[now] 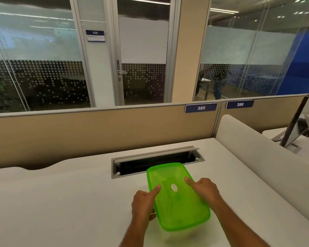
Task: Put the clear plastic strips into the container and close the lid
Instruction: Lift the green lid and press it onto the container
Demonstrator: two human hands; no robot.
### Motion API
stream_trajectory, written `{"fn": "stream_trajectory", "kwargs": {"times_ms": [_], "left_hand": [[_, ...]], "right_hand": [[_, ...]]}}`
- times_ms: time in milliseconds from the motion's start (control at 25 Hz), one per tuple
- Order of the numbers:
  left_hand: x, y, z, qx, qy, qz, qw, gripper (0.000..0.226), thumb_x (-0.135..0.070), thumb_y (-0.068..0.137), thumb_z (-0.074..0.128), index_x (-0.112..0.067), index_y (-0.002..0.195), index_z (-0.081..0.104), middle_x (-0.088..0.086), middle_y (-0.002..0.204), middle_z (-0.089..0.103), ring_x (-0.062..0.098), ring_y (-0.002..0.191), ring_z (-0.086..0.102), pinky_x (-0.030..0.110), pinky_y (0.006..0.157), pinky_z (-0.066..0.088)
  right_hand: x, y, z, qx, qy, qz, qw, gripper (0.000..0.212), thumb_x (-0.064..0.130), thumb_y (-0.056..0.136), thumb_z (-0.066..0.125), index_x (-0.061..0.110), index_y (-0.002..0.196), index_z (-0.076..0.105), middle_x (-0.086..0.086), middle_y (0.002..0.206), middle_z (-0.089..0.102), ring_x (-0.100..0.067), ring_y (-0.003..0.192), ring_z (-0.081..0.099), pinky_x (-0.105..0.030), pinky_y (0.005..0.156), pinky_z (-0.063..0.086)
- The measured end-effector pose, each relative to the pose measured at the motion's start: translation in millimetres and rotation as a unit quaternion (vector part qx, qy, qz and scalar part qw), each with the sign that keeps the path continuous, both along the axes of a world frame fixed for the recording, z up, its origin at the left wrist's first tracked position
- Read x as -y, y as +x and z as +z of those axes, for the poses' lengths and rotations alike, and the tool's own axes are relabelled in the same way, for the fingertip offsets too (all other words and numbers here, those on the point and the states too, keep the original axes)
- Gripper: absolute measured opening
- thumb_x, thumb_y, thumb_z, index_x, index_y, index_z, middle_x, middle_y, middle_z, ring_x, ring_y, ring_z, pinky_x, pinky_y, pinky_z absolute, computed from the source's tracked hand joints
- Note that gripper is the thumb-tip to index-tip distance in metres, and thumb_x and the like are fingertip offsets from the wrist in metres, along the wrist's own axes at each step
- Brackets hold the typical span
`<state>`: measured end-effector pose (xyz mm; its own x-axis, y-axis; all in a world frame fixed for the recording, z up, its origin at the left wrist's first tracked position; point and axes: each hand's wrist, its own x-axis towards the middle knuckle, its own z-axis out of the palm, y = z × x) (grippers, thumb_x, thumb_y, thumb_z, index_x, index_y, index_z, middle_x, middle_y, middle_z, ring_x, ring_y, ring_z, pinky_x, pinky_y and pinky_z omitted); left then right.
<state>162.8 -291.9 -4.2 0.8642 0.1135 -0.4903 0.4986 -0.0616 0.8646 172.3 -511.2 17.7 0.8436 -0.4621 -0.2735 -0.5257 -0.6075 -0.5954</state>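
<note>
On the white desk [61,202], the left hand [143,205] presses its stretched index finger on the left edge of the green lid [178,209], other fingers curled, pinching nothing. The lid lies on the clear container [182,236], just before the open cable slot [155,162]. The right hand [206,190] presses the lid's right edge likewise, grasping nothing; strips inside cannot be told.

A white desk [61,202] with a beige partition [96,129] faces frosted, dotted glass walls [43,68] and a door [143,50]
</note>
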Motion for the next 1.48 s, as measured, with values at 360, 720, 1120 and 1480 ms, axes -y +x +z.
{"fn": "stream_trajectory", "kwargs": {"times_ms": [360, 720, 1120, 1480], "left_hand": [[-22, -55, 18, -0.095, 0.004, -0.205, 0.974, 0.062, -0.042, 0.062, 0.088, 0.001, 0.1, 0.063, 0.013, 0.081, 0.065, 0.023, 0.062, 0.067, 0.039, 0.07, 0.06], [-17, -68, 17, -0.035, 0.048, -0.198, 0.978, 0.037, -0.037, 0.075, 0.081, -0.005, 0.072, 0.061, 0.007, 0.062, 0.061, 0.016, 0.047, 0.059, 0.025, 0.051, 0.053], [-24, -60, 21, -0.07, 0.08, -0.253, 0.962, 0.048, -0.049, 0.071, 0.08, -0.004, 0.077, 0.064, 0.006, 0.064, 0.064, 0.018, 0.054, 0.062, 0.027, 0.061, 0.054], [-31, 13, 21, 0.057, 0.232, -0.164, 0.957, 0.071, -0.081, 0.069, 0.056, -0.012, 0.084, 0.064, 0.006, 0.083, 0.071, 0.023, 0.077, 0.069, 0.036, 0.07, 0.06]], "right_hand": [[38, -78, 7, -0.117, 0.242, 0.087, 0.959, 0.046, 0.044, 0.077, 0.077, 0.001, 0.081, 0.063, -0.015, 0.069, 0.064, -0.025, 0.056, 0.061, -0.029, 0.055, 0.05], [35, -87, -8, -0.068, 0.287, 0.024, 0.955, 0.034, 0.029, 0.079, 0.077, 0.009, 0.061, 0.056, -0.01, 0.06, 0.057, -0.019, 0.048, 0.048, -0.026, 0.051, 0.038], [44, -75, 11, -0.17, 0.235, 0.091, 0.953, 0.041, 0.043, 0.072, 0.08, 0.005, 0.074, 0.064, -0.011, 0.069, 0.065, -0.021, 0.057, 0.059, -0.026, 0.057, 0.047], [21, 15, 26, 0.005, 0.204, 0.016, 0.979, 0.051, 0.056, 0.086, 0.061, 0.009, 0.107, 0.063, -0.009, 0.101, 0.067, -0.025, 0.092, 0.063, -0.037, 0.075, 0.054]]}}
